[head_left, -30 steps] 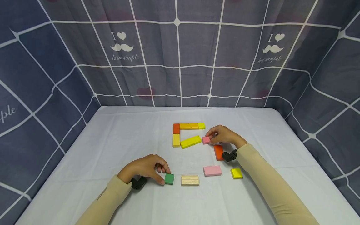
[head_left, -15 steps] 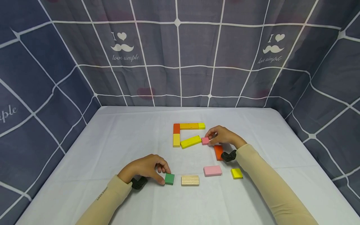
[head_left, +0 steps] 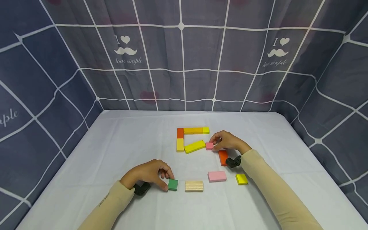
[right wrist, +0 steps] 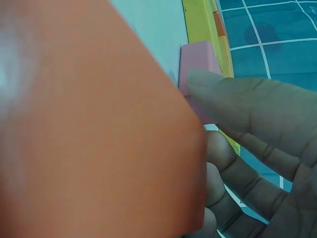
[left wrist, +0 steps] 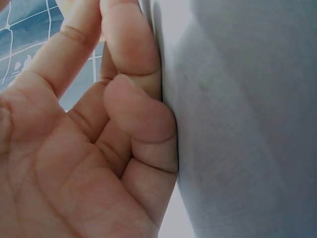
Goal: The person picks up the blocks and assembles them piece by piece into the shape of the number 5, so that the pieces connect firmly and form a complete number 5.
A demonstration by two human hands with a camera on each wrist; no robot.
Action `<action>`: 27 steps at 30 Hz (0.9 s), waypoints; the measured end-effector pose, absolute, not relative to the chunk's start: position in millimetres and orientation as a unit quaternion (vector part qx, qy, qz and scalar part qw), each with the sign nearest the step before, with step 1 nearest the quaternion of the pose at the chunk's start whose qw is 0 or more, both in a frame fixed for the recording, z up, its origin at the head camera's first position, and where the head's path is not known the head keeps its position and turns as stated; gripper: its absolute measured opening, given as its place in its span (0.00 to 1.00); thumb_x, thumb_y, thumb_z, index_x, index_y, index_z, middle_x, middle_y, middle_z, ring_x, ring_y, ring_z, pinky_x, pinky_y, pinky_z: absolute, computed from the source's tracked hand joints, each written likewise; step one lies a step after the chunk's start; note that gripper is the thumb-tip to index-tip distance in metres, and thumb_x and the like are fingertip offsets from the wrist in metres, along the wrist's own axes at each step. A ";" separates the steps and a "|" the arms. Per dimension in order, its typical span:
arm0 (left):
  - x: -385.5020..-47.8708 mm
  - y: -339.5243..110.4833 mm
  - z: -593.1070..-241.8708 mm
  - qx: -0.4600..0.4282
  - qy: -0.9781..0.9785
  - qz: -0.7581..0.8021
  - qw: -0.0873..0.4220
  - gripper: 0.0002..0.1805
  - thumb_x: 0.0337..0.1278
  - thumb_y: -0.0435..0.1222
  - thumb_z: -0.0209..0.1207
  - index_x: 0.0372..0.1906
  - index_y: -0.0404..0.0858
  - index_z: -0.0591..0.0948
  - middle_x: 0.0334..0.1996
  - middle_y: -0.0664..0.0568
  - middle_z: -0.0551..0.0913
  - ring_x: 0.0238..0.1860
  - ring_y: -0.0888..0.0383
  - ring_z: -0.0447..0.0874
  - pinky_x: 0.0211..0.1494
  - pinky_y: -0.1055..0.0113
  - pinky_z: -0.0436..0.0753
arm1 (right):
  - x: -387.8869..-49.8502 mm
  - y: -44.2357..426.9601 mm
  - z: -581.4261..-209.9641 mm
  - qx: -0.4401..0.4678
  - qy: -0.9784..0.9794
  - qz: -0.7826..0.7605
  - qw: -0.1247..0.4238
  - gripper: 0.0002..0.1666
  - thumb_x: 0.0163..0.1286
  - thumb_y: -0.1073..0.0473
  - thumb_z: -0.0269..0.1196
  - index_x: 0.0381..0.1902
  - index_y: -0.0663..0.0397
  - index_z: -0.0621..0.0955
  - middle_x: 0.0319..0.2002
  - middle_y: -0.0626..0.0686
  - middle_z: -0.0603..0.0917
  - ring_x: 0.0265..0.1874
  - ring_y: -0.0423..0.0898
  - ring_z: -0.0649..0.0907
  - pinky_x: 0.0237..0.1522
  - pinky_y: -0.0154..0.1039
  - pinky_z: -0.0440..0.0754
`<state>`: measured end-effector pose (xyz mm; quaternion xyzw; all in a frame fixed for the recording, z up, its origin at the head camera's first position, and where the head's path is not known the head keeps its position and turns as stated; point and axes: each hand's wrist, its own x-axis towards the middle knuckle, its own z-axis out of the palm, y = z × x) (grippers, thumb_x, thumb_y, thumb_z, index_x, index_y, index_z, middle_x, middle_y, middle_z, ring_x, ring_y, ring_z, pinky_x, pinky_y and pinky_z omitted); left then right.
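Observation:
Between thumb and index finger, my right hand (head_left: pixel 228 140) pinches a small pink block (head_left: pixel 209 146) on the table. That block sits against the right end of a tilted long yellow block (head_left: pixel 194 146). In the right wrist view the thumb presses on the pink block (right wrist: pixel 198 57), while a large orange block (right wrist: pixel 109 129) fills the foreground. Lower left, my left hand (head_left: pixel 150 174) holds a small green block (head_left: pixel 173 185) at its left side with thumb and index finger. The left wrist view shows the curled fingers (left wrist: pixel 133 109) at the cloth; the green block is hidden there.
An orange block (head_left: pixel 180 133) and yellow blocks (head_left: pixel 193 130) form a corner at the back. An orange-red block (head_left: pixel 223 158) lies under the right wrist. Nearer are a larger pink block (head_left: pixel 217 176), a ridged wooden block (head_left: pixel 194 186) and a small yellow block (head_left: pixel 241 179).
My right hand has slid the small pink block slightly left, up to the tilted yellow block. The left hand and green block have stayed in place. The head view has tilted slightly.

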<state>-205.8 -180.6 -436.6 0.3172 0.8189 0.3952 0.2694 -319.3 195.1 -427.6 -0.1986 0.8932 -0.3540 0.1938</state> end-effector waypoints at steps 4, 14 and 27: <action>-203.7 -181.0 -437.8 0.315 0.819 0.397 0.269 0.14 0.47 0.31 0.82 0.41 0.41 0.92 0.35 0.62 0.86 0.38 0.64 0.77 0.44 0.73 0.76 | -317.1 195.2 -428.6 -0.202 0.890 -0.358 0.198 0.17 0.64 0.66 0.78 0.49 0.64 0.87 0.38 0.52 0.83 0.38 0.48 0.77 0.45 0.40 0.75; -204.9 -181.4 -438.6 0.313 0.820 0.397 0.269 0.14 0.47 0.31 0.82 0.41 0.42 0.92 0.34 0.62 0.86 0.38 0.63 0.77 0.44 0.72 0.76 | -309.0 197.6 -421.0 -0.199 0.887 -0.368 0.197 0.19 0.72 0.65 0.71 0.58 0.66 0.85 0.45 0.57 0.85 0.38 0.48 0.78 0.40 0.39 0.78; -206.4 -181.0 -437.3 0.315 0.823 0.389 0.267 0.14 0.47 0.32 0.82 0.41 0.42 0.92 0.35 0.62 0.86 0.38 0.63 0.77 0.44 0.72 0.76 | -287.5 215.1 -415.8 -0.182 0.876 -0.427 0.130 0.19 0.76 0.63 0.66 0.61 0.65 0.85 0.52 0.60 0.87 0.48 0.54 0.83 0.46 0.45 0.86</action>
